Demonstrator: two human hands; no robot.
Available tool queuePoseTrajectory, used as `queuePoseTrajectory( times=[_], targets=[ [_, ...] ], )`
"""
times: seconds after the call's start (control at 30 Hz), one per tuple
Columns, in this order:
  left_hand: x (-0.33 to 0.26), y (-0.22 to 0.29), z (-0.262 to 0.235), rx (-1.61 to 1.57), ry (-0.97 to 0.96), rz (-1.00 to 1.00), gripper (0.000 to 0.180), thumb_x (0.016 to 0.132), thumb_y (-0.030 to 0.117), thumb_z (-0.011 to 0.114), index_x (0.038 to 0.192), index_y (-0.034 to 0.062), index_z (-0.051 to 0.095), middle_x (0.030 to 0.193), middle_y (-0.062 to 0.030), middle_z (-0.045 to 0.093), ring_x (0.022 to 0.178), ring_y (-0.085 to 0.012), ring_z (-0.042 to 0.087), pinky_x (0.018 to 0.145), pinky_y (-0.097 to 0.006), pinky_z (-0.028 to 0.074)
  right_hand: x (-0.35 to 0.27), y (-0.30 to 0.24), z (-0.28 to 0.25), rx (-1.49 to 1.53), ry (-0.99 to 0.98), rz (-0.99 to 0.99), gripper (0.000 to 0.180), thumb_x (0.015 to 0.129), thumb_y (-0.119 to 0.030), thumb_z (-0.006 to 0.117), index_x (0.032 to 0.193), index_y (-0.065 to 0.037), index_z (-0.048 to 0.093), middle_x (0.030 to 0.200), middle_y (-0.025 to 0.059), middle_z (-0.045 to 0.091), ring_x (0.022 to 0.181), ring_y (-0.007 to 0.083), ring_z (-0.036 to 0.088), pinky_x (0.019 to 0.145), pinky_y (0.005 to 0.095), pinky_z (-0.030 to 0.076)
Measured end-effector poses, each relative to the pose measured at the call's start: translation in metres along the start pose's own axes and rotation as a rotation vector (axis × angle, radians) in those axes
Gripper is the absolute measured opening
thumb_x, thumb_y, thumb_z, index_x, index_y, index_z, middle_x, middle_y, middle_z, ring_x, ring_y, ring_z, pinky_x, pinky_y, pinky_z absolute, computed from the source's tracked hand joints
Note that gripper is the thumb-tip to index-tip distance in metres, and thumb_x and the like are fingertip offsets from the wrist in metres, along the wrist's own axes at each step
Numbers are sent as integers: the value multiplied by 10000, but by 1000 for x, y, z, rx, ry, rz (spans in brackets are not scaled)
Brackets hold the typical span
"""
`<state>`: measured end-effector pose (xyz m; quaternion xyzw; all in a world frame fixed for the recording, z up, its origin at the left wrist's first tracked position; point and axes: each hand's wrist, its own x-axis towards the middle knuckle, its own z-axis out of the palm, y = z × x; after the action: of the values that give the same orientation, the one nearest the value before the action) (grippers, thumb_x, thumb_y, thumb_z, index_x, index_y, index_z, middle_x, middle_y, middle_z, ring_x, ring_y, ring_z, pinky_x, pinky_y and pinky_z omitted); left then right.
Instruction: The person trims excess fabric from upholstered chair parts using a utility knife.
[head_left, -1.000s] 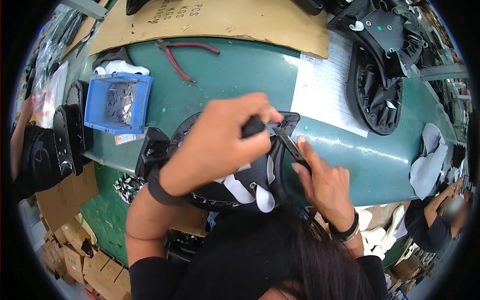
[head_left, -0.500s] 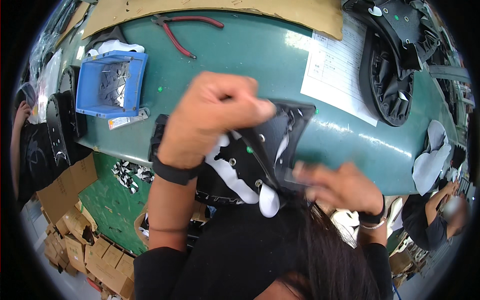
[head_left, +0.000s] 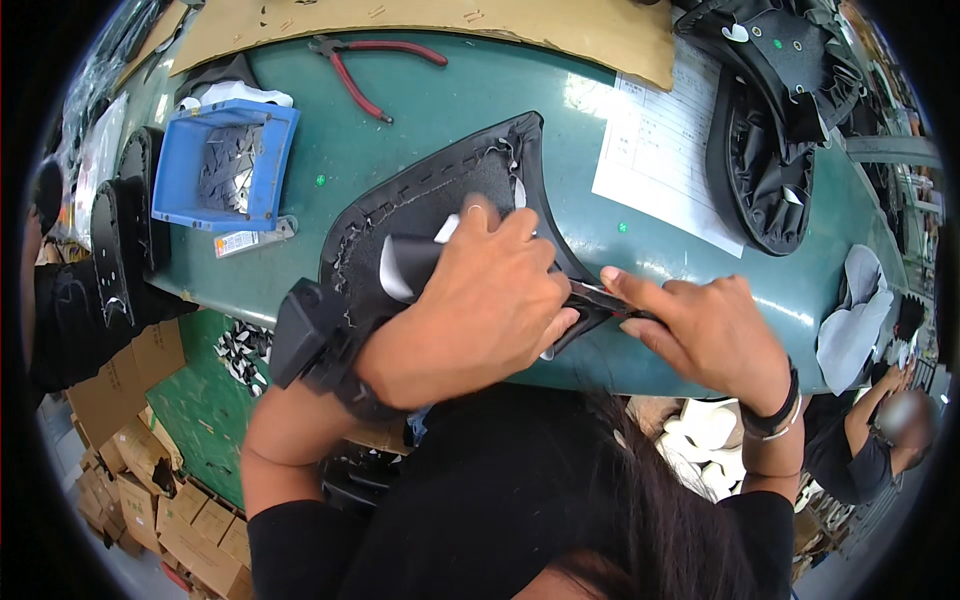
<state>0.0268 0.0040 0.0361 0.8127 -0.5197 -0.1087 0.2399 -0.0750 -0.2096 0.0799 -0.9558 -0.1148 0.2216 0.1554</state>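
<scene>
While your left hand (head_left: 490, 290) bends knuckles-up over the black panel (head_left: 400, 195) mid-surface (head_left: 510, 90), gripping its near right corner, your right hand (head_left: 705, 325) angles in from the right, fingers leftward, clutching a slim tool (head_left: 592, 294) at that corner.

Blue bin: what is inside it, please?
Inside the blue bin is a loose heap of flat, angular grey scraps. What lies beneath the top pieces is covered and cannot be seen.

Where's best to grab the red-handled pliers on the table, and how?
Probably around both red handles, coming from the near right: they splay open toward that side, flat on the table, while the metal head points left.
</scene>
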Motion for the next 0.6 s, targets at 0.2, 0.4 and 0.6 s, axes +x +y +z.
queuePoseTrajectory(
  times=[0.2,0.4,0.6],
  targets=[
    [8,-29,-1,-555,5,-70,179,668,155,655,556,75,540,595,-12,508,639,-186,447,731,-343,299,-24,-29,45,50,119,192,590,847,-271,691,1382,-184,459,651,99,573,521,308,577,497,451,424],
    [-4,-69,-12,-1542,344,-365,171,746,90,654,648,13,538,857,-105,643,799,-229,577,739,-339,430,-41,-54,71,139,362,288,604,808,-253,734,1359,-157,504,695,121,584,641,332,599,549,451,445],
    [-34,-50,-66,-190,42,-326,237,805,189,708,719,-14,622,1074,-149,644,939,-308,607,793,-381,479,-8,-19,29,-44,286,254,524,861,-279,672,1356,-211,514,639,90,565,485,303,554,477,411,412]
  ],
)
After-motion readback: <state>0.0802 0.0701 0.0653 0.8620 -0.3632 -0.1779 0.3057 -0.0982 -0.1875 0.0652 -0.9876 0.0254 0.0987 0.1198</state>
